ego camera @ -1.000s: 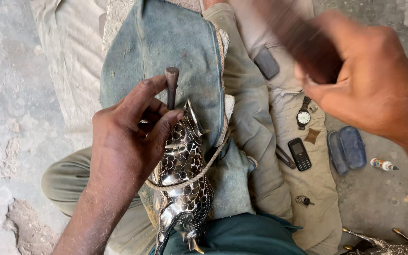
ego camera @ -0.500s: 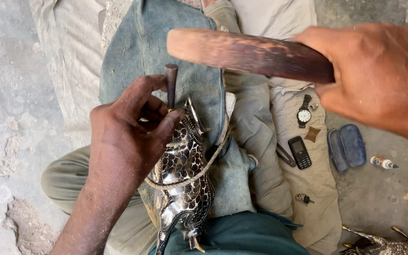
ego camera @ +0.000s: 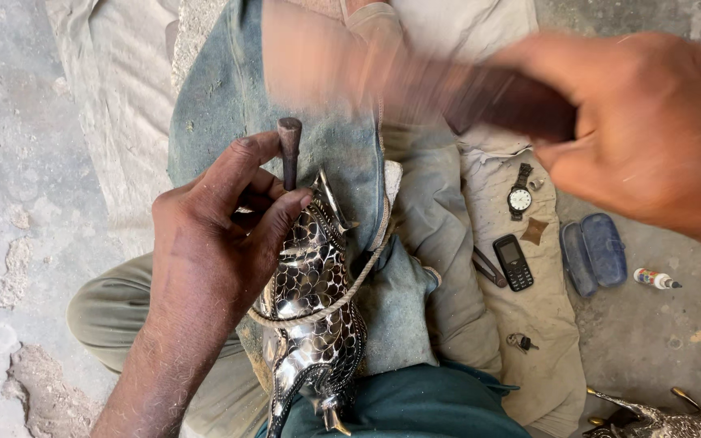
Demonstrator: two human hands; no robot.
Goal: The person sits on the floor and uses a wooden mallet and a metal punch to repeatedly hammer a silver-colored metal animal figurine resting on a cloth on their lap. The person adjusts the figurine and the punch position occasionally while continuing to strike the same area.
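Silver metal figure (ego camera: pixel 311 316), scaled all over like a fish or bird, lies along the person's lap on a blue-grey cloth (ego camera: pixel 229 97), lashed down by a loop of cord (ego camera: pixel 326 307). On its upper end stands a short metal punch (ego camera: pixel 290 150), upright, tip down on the figure. Left hand (ego camera: pixel 212 251) pinches that punch between thumb and fingers, closed firmly around it and resting on the figure. Up at the top, right hand (ego camera: pixel 651 130) is clenched on a dark wooden mallet (ego camera: pixel 415 89), smeared by motion, well above the punch head. So this reads as chasing work, mid-stroke: the next blow calls for a square hit on the punch top, clear of the thumb beside it. Off to the right on a beige cloth (ego camera: pixel 545 316) sit a wristwatch (ego camera: pixel 519 198), a small phone (ego camera: pixel 513 262), keys (ego camera: pixel 521 342); a blue case (ego camera: pixel 594 253) and a little tube (ego camera: pixel 655 279) lie on the concrete floor (ego camera: pixel 10 162).
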